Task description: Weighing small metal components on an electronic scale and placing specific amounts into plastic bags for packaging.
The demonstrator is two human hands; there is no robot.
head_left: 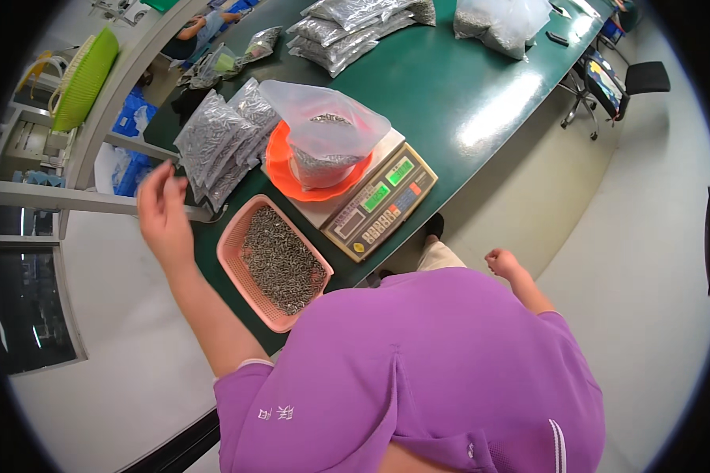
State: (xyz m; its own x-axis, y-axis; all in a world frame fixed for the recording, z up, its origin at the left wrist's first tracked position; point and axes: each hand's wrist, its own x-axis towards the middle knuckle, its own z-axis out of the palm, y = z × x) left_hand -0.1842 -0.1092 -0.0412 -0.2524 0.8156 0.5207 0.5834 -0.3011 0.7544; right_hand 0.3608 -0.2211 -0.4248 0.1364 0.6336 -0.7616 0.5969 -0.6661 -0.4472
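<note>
At the near edge of the green bench point(465, 94), I see my left hand point(164, 211) raised just off the bench's left edge, fingers loosely curled and thumb close to the fingertips; whether it pinches anything I cannot tell. It hovers beside a stack of clear bags packed with small grey metal parts point(221, 142). Just to its right, at the near edge, sits a pink basket point(235, 236) filled with loose grey parts point(280, 260). Beyond the basket stands a weighing scale point(375, 206) with lit green displays; on its platform rests an orange dish point(280, 162) carrying an open plastic bag point(327, 130), partly filled with the same parts. My right hand point(501, 262) hangs off the bench over the floor, closed into a fist, holding nothing visible. More filled bags point(347, 31) lie toward the far edge.
</note>
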